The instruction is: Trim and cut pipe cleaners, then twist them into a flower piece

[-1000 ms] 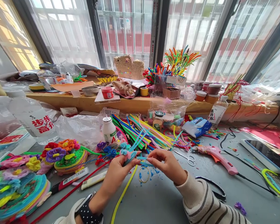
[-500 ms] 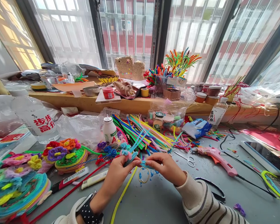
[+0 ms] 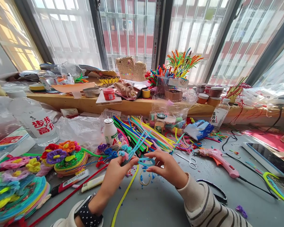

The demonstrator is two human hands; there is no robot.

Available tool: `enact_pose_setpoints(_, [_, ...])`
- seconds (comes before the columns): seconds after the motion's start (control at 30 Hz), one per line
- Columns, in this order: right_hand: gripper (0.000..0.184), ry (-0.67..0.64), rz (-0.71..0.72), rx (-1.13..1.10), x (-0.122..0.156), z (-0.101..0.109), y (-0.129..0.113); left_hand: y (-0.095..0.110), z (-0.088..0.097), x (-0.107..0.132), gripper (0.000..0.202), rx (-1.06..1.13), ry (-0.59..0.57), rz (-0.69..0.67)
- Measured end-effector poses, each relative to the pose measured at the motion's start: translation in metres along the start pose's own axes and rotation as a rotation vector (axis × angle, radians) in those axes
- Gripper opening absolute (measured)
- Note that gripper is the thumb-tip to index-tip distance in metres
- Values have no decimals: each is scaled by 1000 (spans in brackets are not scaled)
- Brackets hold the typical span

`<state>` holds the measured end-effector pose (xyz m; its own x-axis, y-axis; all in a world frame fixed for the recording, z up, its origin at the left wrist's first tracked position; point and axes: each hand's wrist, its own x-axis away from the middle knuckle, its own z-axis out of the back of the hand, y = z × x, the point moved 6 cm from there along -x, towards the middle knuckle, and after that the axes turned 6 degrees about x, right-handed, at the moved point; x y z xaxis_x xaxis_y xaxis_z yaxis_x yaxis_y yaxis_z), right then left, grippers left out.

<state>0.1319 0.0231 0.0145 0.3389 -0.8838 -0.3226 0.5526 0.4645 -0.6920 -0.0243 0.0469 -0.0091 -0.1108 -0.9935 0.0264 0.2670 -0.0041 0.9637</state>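
Over the grey table [image 3: 161, 205], my left hand [image 3: 115, 176] is closed around a small bunch of light blue pipe cleaners [image 3: 138, 145] with a pink and blue fuzzy flower at its base. My right hand [image 3: 169, 168] pinches a light blue pipe cleaner bent into a loop [image 3: 146, 161], which runs back to the bunch in my left hand. Both hands hover just above the tabletop. A yellow pipe cleaner [image 3: 124, 197] and a small yellow ring [image 3: 144, 180] lie under them.
A heap of coloured pipe cleaners [image 3: 146, 135] lies behind the hands. Scissors [image 3: 190, 161] and a pink glue gun [image 3: 221, 160] sit to the right, a tablet [image 3: 267, 157] further right. Finished fuzzy flowers [image 3: 66, 156] and coiled discs [image 3: 16, 189] crowd the left. A wooden shelf [image 3: 132, 105] holds jars.
My hands rose slightly and my right hand curled the light blue pipe cleaner from a short straight piece into a round loop.
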Motion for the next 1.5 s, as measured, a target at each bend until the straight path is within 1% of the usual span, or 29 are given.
enact_pose_setpoints(0.07, [37,8,43,103,0,1,-3,-2,2,-1,41,31,18,10])
enact_pose_setpoints(0.2, [28,48,104,336,3,0,-6,-1,2,-1,39,44,13,29])
enact_pose_setpoints(0.37, [26,81,180,490,5,-3,-6,-2,-2,0,37,59,-17,37])
enact_pose_setpoints(0.47, [27,80,204,549,6,-4,-6,-2,-2,0,39,39,-13,35])
enact_pose_setpoints(0.6, [29,63,226,604,5,-5,-9,3,-2,0,36,3,-37,15])
enact_pose_setpoints(0.7, [32,61,236,622,4,-5,-10,4,-2,1,37,-15,-35,33])
enact_pose_setpoints(0.83, [35,76,247,642,5,-6,-12,8,1,2,34,-90,-3,9])
enact_pose_setpoints(0.97, [33,63,240,639,5,-5,-10,10,-1,2,31,-93,-19,0])
enact_pose_setpoints(1.03, [30,62,215,556,4,-3,-9,11,-2,2,32,-79,-27,-2])
enact_pose_setpoints(1.1, [25,78,153,369,3,1,-5,12,-2,2,32,-64,-24,-2])
enact_pose_setpoints(1.2, [19,122,-49,-71,0,7,9,13,-3,3,32,-30,-31,17])
enact_pose_setpoints(1.27, [20,152,-192,-352,0,8,20,13,-6,5,34,28,-71,55])
enact_pose_setpoints(1.3, [21,162,-241,-458,-1,8,23,13,-8,5,35,59,-98,74])
enact_pose_setpoints(1.37, [22,180,-299,-595,-1,7,27,13,-12,6,34,90,-143,85])
enact_pose_setpoints(1.5, [25,164,-406,-741,-1,2,31,12,-15,6,34,29,-193,69])
